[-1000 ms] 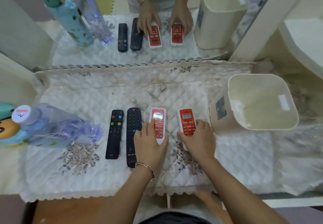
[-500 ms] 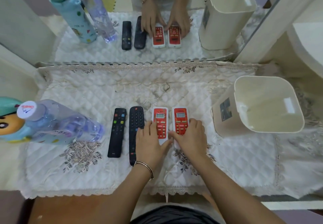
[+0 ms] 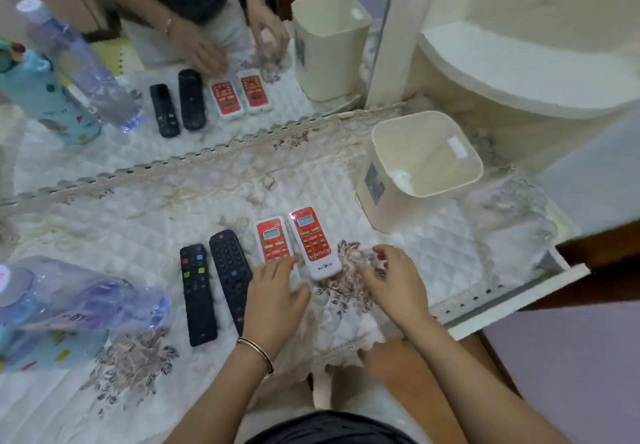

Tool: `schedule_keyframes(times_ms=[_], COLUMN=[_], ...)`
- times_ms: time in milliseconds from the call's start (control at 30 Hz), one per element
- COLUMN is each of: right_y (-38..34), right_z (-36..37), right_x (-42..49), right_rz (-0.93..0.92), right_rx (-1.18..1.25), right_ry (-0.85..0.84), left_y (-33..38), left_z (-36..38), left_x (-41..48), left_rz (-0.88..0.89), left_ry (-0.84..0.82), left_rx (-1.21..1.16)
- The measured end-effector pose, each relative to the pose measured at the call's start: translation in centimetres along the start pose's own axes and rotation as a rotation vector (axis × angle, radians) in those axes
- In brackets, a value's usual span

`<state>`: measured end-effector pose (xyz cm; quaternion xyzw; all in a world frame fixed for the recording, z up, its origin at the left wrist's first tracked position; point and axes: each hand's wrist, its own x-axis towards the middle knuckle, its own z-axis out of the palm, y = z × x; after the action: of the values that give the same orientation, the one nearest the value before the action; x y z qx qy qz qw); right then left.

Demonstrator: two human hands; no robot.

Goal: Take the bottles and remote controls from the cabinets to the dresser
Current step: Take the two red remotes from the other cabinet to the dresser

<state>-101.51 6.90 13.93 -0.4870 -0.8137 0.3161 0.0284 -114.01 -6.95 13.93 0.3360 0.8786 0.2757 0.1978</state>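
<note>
Both hands have come off the two red remotes since half a second ago; the left hand (image 3: 277,291) hangs open with fingertips at the near end of the left red remote (image 3: 273,241), gripping nothing; the right hand (image 3: 391,277) is open and clear of the right red remote (image 3: 313,242), holding nothing. The red pair lies side by side, touching or nearly so, at frame centre; two black remotes (image 3: 214,287) lie just left of them. The bottles (image 3: 69,308), at lower left, are blurred; they appear to lie on their sides. In judgement, the items are all on the dresser cloth (image 3: 138,235) and placement looks complete. The cream bin (image 3: 422,169) stands near the red pair at upper right; the mirror (image 3: 242,45) bounds the top; the cloth's edge runs close beneath the wrists; open room lies between remotes and mirror.
</note>
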Motion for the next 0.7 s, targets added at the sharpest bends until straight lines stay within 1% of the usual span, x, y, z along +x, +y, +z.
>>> schedule_keyframes(times_ms=[67,167,267,333,400,467,533,633,700], right_y=[1.7,4.6,7.2,8.5,8.9,8.9,8.3,7.1,6.1], right_z=[-0.5,-0.2,2.1,4.2,6.9,10.0,13.0,18.0,21.2], right_x=[-2.6,-8.9,-18.0,-24.7,-31.7,-38.3,-44.4,-52.0,-56.1], right_rz=[0.107,0.311,0.596,0.804,1.019,1.21,1.38,1.617,1.734], right_rx=[0.057,0.141,0.274,0.374,0.527,0.661,0.794,1.034,1.147], right_ry=[0.046,0.188,0.312,0.329,0.365,0.472,0.585,0.667,0.686], left_y=[0.3,0.6,0.5,1.1,1.4,1.3,0.8,0.3,0.2], left_z=[0.2,0.6,1.5,2.3,3.5,5.1,7.1,10.1,12.1], left_x=[-0.1,-0.8,-3.0,-5.7,-9.3,-13.0,-16.2,-19.9,-22.3], left_rz=[0.118,0.321,0.49,0.569,0.653,0.689,0.69,0.686,0.682], left_ry=[-0.116,-0.308,-0.495,-0.617,-0.769,-0.934,-1.112,-1.23,-1.295], left_rx=[0.02,0.064,0.096,0.1,0.128,0.185,0.299,0.493,0.636])
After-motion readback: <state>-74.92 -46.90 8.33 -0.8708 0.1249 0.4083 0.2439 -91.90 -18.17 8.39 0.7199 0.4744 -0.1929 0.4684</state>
